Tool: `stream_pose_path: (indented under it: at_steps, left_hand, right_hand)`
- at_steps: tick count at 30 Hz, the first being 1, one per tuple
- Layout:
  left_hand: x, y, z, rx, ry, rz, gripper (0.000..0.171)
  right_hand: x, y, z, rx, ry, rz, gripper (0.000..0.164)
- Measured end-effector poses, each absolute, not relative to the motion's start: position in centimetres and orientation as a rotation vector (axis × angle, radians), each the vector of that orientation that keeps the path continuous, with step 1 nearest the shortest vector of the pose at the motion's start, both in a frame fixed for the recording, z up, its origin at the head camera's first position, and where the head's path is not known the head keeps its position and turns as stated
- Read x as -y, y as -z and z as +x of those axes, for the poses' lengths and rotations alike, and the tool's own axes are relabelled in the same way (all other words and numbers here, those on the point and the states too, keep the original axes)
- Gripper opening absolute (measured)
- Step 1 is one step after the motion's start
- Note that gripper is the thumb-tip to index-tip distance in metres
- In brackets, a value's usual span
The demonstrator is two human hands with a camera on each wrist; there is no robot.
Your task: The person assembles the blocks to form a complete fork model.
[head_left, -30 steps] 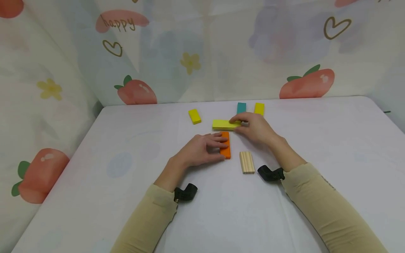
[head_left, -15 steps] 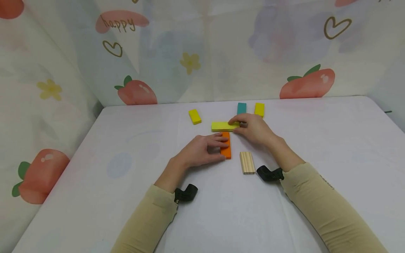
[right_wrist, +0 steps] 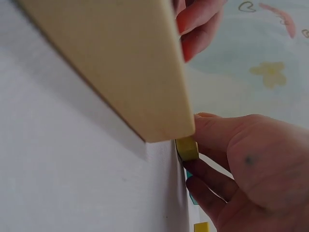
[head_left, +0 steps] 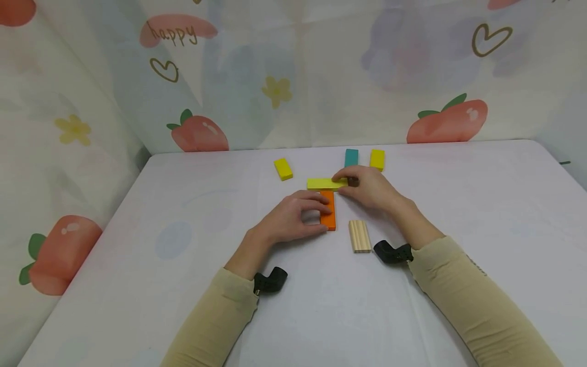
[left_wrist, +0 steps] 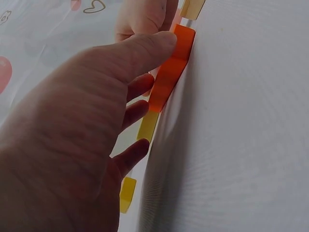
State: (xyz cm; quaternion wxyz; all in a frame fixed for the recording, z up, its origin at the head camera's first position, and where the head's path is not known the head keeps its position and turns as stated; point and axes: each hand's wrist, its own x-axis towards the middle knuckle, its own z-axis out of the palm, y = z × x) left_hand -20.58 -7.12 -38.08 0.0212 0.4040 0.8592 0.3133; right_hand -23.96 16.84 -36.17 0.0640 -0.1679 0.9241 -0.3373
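An orange block lies lengthwise, pointing away from me, near the middle of the table. My left hand holds it, thumb at its near end and fingertips on its top; the thumb and the orange block also show in the left wrist view. Across its far end lies a yellow-green block, the two forming a T. My right hand pinches the right end of the yellow-green block between thumb and fingers, covering that end. In the right wrist view, the yellow-green block is mostly hidden.
A plain grooved wooden block lies right of the orange one, close to my right wrist. Farther back are a teal block, a yellow block and another yellow block to the left. A patterned cloth backs the white table.
My right hand has drawn the yellow-green block slightly toward me, bringing it up against the orange block's far end. The left hand has barely moved.
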Motion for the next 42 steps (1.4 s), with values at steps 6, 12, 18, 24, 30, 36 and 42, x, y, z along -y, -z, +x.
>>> stream_pose_path:
  at_steps: [6, 12, 18, 24, 30, 36, 42]
  left_hand:
    - [7.11, 38.12, -20.55, -2.666, -0.983, 1.238, 0.027]
    - [7.12, 38.12, -20.53, -2.665, -0.99, 1.214, 0.026]
    - [7.09, 38.08, -20.5, -2.666, -0.988, 1.204, 0.026]
    - [7.01, 38.03, -20.46, -2.67, -0.979, 1.19, 0.026]
    - [6.89, 38.01, -20.42, -2.679, -0.962, 1.188, 0.026]
    - [6.81, 37.95, -20.38, -2.69, -0.948, 1.189, 0.027]
    - [6.74, 37.88, -20.35, -2.698, -0.936, 1.179, 0.027]
  right_hand:
    - [-17.0, 36.01, -23.89, -2.79, 1.022, -0.501, 0.03]
    - [-16.94, 35.94, -23.85, -2.794, 1.025, -0.493, 0.029]
    - [-16.9, 35.93, -23.83, -2.794, 1.034, -0.486, 0.029]
    - [-16.94, 35.85, -23.78, -2.785, 1.036, -0.489, 0.029]
    - [-16.93, 35.89, -23.79, -2.779, 1.033, -0.486, 0.029]
    - [-16.86, 36.02, -23.84, -2.783, 1.038, -0.488, 0.03]
    - [-16.92, 36.04, -23.87, -2.777, 1.034, -0.482, 0.03]
